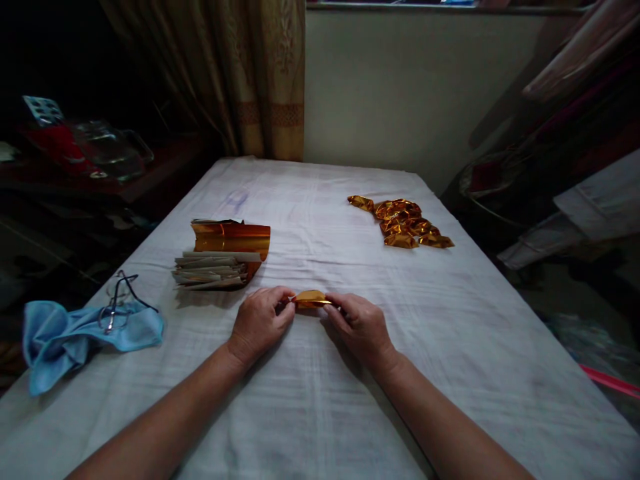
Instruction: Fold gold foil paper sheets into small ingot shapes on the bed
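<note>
Between my two hands, just above or on the white cloth, is a small folded piece of shiny gold foil paper (311,299). The thumb and fingers of my left hand (261,320) pinch its left end. Its right end is pinched the same way by my right hand (364,327). Left of my hands lies a stack of foil paper sheets (215,270), dull side showing, with a curled gold sheet (233,239) behind it. Farther back on the right sits a pile of folded gold foil pieces (403,223), pointed at their ends.
A white cloth (310,400) covers the table. Eyeglasses (116,310) rest on a blue cloth (85,337) at the left edge. A glass jug (113,150) stands on a dark side table. Behind are a curtain (270,80) and a wall (390,87); clothes hang at right.
</note>
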Available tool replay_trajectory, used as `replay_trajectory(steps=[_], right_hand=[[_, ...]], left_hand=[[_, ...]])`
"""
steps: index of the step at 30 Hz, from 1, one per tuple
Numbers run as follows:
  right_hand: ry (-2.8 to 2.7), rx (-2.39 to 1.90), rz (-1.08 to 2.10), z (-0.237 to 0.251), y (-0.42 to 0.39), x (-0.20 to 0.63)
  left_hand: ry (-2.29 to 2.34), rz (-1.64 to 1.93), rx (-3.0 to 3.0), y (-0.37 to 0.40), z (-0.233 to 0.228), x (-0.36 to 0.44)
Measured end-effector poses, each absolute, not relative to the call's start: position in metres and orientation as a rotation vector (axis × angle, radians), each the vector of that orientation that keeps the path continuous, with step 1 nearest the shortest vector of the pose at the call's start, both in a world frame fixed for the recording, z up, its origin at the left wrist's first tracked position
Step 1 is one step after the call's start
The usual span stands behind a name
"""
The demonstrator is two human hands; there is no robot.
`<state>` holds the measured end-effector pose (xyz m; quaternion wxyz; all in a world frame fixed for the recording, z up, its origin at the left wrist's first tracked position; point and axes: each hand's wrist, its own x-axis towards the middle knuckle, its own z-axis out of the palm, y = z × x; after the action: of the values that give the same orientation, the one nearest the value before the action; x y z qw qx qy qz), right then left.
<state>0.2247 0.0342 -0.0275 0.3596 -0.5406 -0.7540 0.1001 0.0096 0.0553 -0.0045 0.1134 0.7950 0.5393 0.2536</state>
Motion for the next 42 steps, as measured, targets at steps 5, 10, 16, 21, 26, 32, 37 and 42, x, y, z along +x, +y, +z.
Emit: replay_trajectory(steps=[5, 10, 16, 21, 26, 32, 37, 42], right_hand=[[-1.889, -1.412, 0.276, -0.028, 0.034, 0.223], [-1.86, -1.556, 0.287, -0.023, 0.035, 0.225], [-2.08, -1.711, 0.151, -0.01, 0.033, 0.226], [-2.126, -1.664, 0.151, -0.011, 0.033, 0.223], [-2.13, -1.624, 0.15, -0.014, 0.033, 0.222], [-2.096, -1.571, 0.152, -0.018, 0.034, 0.222], [-2.067, -1.534, 0.186, -0.02, 0.034, 0.22], [-2.048, -1.498, 0.162, -0.019, 0.033, 0.221]], left_hand=[[1.657, 0.596, 2.423, 0.054, -0.002, 0.012], [1.681, 0.606, 2.431, 0.052, -0.003, 0.015], [1.691, 0.596, 2.504, 0.051, -0.007, 0.016], [1.693, 0.581, 2.562, 0.052, -0.01, 0.015], [1.662, 0.592, 2.607, 0.052, -0.014, 0.015], [1.645, 0.595, 2.641, 0.051, -0.017, 0.015], [1.667, 0.586, 2.641, 0.052, -0.018, 0.016], [1.628, 0.628, 2.613, 0.051, -0.016, 0.016]])
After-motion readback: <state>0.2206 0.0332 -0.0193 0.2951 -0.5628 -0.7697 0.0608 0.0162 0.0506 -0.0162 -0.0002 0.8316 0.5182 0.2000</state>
